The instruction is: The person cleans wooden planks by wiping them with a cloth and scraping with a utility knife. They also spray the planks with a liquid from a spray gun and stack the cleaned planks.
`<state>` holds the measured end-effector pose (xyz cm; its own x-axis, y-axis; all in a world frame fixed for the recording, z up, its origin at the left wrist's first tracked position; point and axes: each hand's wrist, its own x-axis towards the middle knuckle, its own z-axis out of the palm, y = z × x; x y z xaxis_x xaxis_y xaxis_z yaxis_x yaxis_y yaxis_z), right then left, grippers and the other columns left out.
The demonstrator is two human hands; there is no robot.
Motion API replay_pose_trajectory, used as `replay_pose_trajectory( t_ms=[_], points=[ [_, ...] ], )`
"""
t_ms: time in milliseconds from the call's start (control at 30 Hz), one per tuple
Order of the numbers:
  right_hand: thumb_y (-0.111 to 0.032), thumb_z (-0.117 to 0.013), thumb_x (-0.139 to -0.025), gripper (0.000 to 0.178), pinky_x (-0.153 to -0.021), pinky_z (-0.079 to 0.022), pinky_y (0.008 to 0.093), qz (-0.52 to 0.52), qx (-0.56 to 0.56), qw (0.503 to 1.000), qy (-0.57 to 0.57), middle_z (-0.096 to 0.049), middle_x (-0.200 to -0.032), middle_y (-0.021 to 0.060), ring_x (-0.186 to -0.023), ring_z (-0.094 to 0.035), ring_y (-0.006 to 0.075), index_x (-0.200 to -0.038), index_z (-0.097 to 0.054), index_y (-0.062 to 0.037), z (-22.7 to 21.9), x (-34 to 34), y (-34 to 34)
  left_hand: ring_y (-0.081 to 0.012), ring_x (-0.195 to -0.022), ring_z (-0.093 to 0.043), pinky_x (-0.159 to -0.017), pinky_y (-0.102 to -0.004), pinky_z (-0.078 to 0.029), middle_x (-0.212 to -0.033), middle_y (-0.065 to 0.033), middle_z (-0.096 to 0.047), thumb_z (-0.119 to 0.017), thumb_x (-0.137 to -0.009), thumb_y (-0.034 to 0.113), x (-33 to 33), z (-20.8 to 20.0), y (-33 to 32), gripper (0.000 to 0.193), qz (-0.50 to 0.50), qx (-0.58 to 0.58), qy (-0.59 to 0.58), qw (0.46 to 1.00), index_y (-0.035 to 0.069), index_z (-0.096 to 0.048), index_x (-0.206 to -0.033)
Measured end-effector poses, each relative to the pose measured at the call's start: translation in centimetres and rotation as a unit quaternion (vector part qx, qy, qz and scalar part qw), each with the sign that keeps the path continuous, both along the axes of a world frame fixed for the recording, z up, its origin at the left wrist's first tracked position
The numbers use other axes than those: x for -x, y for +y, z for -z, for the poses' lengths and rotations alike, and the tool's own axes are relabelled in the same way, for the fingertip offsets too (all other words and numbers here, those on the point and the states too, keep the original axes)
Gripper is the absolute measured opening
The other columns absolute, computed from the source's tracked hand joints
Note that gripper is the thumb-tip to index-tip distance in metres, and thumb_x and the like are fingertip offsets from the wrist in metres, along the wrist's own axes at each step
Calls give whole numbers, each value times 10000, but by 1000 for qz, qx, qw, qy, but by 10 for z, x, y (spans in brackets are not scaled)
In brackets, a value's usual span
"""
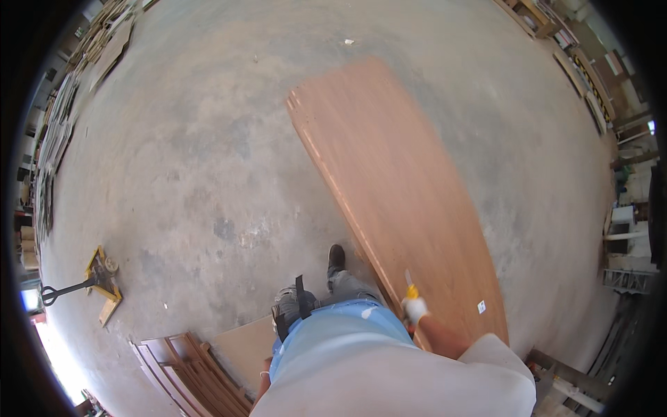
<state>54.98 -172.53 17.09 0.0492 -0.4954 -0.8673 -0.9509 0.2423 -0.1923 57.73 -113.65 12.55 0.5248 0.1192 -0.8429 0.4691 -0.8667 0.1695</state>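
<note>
My right hand (pixel 415 308), in a white glove, is closed round a yellow-handled knife (pixel 412 288) with a narrow pale blade pointing forward. It is over the near left edge of a long reddish-brown wooden door panel (pixel 396 167). The panel lies to the front right and carries a small white label (pixel 481 306) near its right edge. My left hand (pixel 267 365) hangs low at my left side, partly hidden by my shirt. A white band circles that wrist, and its fingers cannot be made out.
A yellow pallet jack (pixel 102 278) with a dark handle stands on the concrete floor (pixel 201 174) at left. Brown wooden frames (pixel 184 372) and a pale board (pixel 243 347) lie at the lower left. Stacked boards (pixel 59 146) line the far left; racks and timber stand at right.
</note>
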Motion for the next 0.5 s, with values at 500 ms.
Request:
replay_pose_trajectory(
  t_ms=[500],
  points=[
    [-357, -622, -895, 348, -826, -568, 475, 4, 172, 971, 167, -739, -1055, 217, -984, -715, 393, -1022, -782, -75, -102, -44, 33, -346, -770, -687, -693, -492, -544, -804, -125, -706, -575, -914, 339, -642, 64, -123, 272, 729, 113, -165, 655, 129, -746, -894]
  ],
)
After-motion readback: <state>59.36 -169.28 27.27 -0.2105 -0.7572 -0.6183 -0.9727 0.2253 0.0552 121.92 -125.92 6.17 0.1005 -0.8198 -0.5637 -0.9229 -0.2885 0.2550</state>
